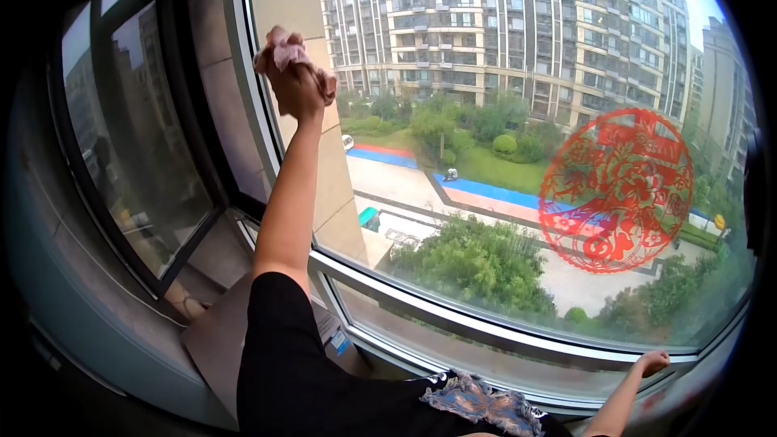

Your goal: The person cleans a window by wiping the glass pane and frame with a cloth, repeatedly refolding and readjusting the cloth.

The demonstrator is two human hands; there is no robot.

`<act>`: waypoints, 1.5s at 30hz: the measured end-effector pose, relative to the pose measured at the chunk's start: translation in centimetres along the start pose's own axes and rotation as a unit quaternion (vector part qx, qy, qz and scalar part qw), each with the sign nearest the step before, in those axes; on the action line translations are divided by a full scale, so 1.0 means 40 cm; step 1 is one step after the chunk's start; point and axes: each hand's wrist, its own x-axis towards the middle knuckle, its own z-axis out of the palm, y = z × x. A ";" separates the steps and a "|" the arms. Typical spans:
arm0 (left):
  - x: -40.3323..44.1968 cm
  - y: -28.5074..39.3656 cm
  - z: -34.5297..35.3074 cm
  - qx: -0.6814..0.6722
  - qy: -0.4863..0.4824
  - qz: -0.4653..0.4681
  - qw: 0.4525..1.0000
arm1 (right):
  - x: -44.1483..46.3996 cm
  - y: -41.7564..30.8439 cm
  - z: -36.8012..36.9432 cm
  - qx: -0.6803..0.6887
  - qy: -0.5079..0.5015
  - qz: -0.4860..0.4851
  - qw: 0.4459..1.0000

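Note:
My left hand (301, 97) is raised at the upper left, its fingers wrapped round a crumpled pinkish cloth (287, 50). Hand and cloth are at the left edge of the large window pane (453, 218), beside the pale upright frame (252, 57). Low on the right, my right hand (652, 362) is closed at the lower window rail (486, 320). Whatever its fingers may hold there is hidden. A round red paper-cut decoration (617, 191) is on the pane, above my right hand.
On the left stands a dark-framed window (154, 146). A brownish panel (222, 348) lies below it, next to my black sleeve (279, 332). Outside the glass are apartment buildings (486, 24), trees (486, 259) and a blue and red path (494, 192).

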 end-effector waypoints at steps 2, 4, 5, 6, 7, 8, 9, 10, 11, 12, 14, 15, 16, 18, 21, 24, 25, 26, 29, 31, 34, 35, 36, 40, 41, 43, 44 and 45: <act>0.027 0.201 0.098 -0.085 0.005 0.065 0.994 | -0.031 0.013 0.004 -0.026 0.012 -0.013 1.000; 0.062 0.416 0.153 -0.330 -0.145 -0.016 0.933 | -0.066 -0.005 -0.015 -0.039 0.022 -0.044 0.998; 0.053 0.468 0.222 -0.191 -0.157 0.128 0.960 | -0.078 -0.006 -0.023 -0.039 0.021 -0.045 0.998; 0.044 0.519 0.292 -0.016 -0.114 0.283 0.952 | -0.084 -0.004 -0.026 -0.028 0.022 -0.046 0.998; 0.034 0.571 0.360 0.108 -0.036 0.407 0.906 | -0.082 -0.006 -0.024 -0.016 0.023 -0.050 0.998; 0.003 0.735 0.389 0.001 -0.061 0.305 0.951 | -0.076 0.000 -0.018 -0.011 0.022 -0.047 0.999; -0.034 0.833 0.423 -0.004 0.029 0.428 0.903 | -0.091 -0.016 -0.034 -0.008 0.017 -0.049 0.999; -0.061 0.916 0.475 -0.033 -0.033 0.443 0.895 | -0.091 -0.015 -0.033 -0.007 0.013 -0.048 0.999; -0.132 1.039 0.475 -0.174 -0.133 0.332 0.918 | -0.093 -0.013 -0.029 -0.003 0.009 -0.046 0.999; -0.192 1.103 0.502 -0.102 -0.173 0.395 0.896 | -0.105 -0.027 -0.048 -0.002 0.009 -0.051 0.999; -0.318 1.234 0.579 -0.052 -0.246 0.455 0.854 | -0.105 -0.021 -0.036 0.016 0.025 -0.060 0.998; -0.383 1.302 0.624 -0.064 -0.282 0.449 0.846 | -0.119 -0.044 -0.058 0.014 0.016 -0.046 0.999; -0.447 1.347 0.656 -0.083 -0.295 0.457 0.835 | -0.111 -0.036 -0.057 0.005 0.026 -0.058 0.998; -0.588 1.424 0.708 -0.139 -0.291 0.493 0.808 | -0.129 -0.033 -0.049 0.003 0.036 -0.063 0.997; -0.646 1.426 0.750 -0.112 -0.193 0.621 0.752 | -0.133 -0.050 -0.067 -0.020 0.042 -0.076 0.996; -0.516 1.379 0.687 -0.141 -0.260 0.597 0.745 | -0.133 -0.068 -0.085 -0.043 0.029 -0.075 0.996; -0.436 1.343 0.663 -0.151 -0.234 0.593 0.756 | -0.133 -0.066 -0.082 -0.044 0.024 -0.079 0.996; -0.353 1.304 0.638 -0.157 -0.198 0.592 0.766 | -0.128 -0.063 -0.079 -0.044 0.019 -0.083 0.995; -0.092 1.133 0.562 -0.149 -0.090 0.588 0.790 | -0.124 -0.058 -0.073 -0.025 0.033 -0.073 0.996; 0.076 0.980 0.509 -0.203 0.016 0.531 0.823 | -0.124 -0.057 -0.081 -0.017 0.021 -0.057 0.998; 0.260 0.747 0.321 0.030 -0.042 0.571 0.819 | -0.085 -0.002 -0.035 0.001 0.066 -0.089 0.994; 0.288 0.646 0.276 0.073 -0.044 0.543 0.836 | -0.080 0.011 -0.019 0.017 0.083 -0.092 0.992; 0.309 0.548 0.226 0.117 -0.053 0.519 0.845 | -0.069 0.024 -0.008 0.000 0.079 -0.095 0.992; 0.327 0.188 0.025 0.217 -0.089 0.399 0.887 | -0.075 0.025 -0.019 -0.003 0.058 -0.087 0.995; 0.331 0.125 -0.014 0.190 -0.098 0.367 0.905 | -0.076 0.023 -0.022 -0.012 0.033 -0.068 0.997; 0.318 -0.013 -0.071 0.101 -0.102 0.293 0.946 | -0.083 0.029 -0.025 -0.011 0.049 -0.092 0.994; 0.319 -0.015 -0.072 0.027 -0.145 0.240 0.959 | -0.090 0.023 -0.025 -0.017 0.056 -0.085 0.995; 0.333 -0.011 -0.046 -0.043 -0.141 0.134 0.980 | -0.094 0.021 -0.026 -0.008 0.056 -0.085 0.995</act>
